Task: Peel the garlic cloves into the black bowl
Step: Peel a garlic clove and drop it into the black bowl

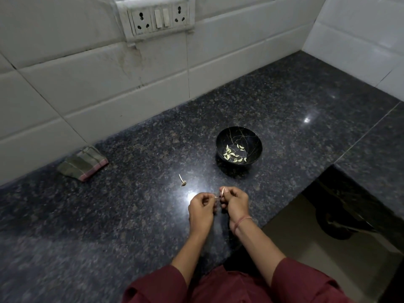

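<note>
The head view looks down on a dark speckled granite counter point(131, 215) set against a white tiled wall point(87, 84). Low in the middle of the picture, the left hand point(201, 207) and the right hand point(235, 203) are held close together just above the counter, knuckles up. The fingers point(209, 199) of the left hand are curled in and meet the curled fingers point(227, 193) of the right hand. Between them both hands pinch a small garlic clove point(220, 196), which is mostly hidden by the fingertips. A pale strip of skin point(223, 190) stands up from the clove at the right hand's fingertips.

The black bowl point(238, 133) stands upright on the counter beyond the hands and slightly to their right, well apart from them. A scatter of pale peeled cloves point(234, 154) lies in its bottom. A bare garlic stalk point(182, 180) with its root end lies on the counter, near the left hand and on its far left side.

A folded cloth point(84, 164) lies far off to the left, where the counter meets the wall. A white socket panel point(157, 17) with two switches is mounted on the wall above. Dark red sleeves point(295, 278) cover both forearms, and a thin thread band point(241, 223) circles the right wrist.
</note>
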